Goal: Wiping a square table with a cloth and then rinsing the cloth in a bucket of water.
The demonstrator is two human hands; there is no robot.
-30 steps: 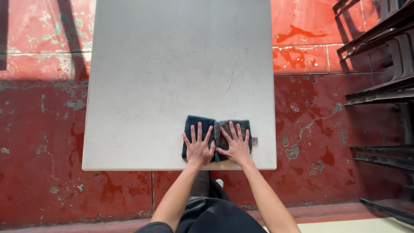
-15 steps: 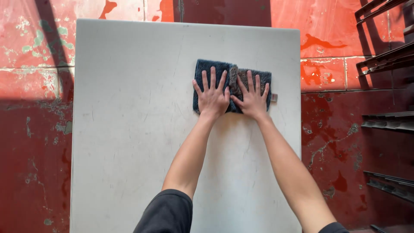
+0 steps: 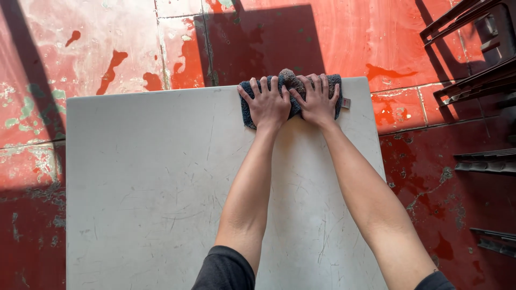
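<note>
Left hand [image 3: 268, 105]: flat, palm down on the left half of the cloth; fingers spread wide, tips pointing to the far edge of the table. No grasp, only pressing.
Right hand [image 3: 317, 101]: flat, palm down on the right half of the cloth; fingers spread wide, thumb just beside the left hand's thumb side.
Cloth [image 3: 291, 80]: dark blue-grey towel, bunched into a ridge between the two hands; lies at the far edge of the table, toward its right corner. Small tag shows at its right end.
Table [image 3: 150, 188]: pale grey top, scratched and scuffed; both forearms stretch across it.
Floor [image 3: 97, 48]: red paint, worn and flaking, pale patches.
Metal frames [image 3: 473, 75]: dark, at right, well apart from the hands.
Containers: none in view.
</note>
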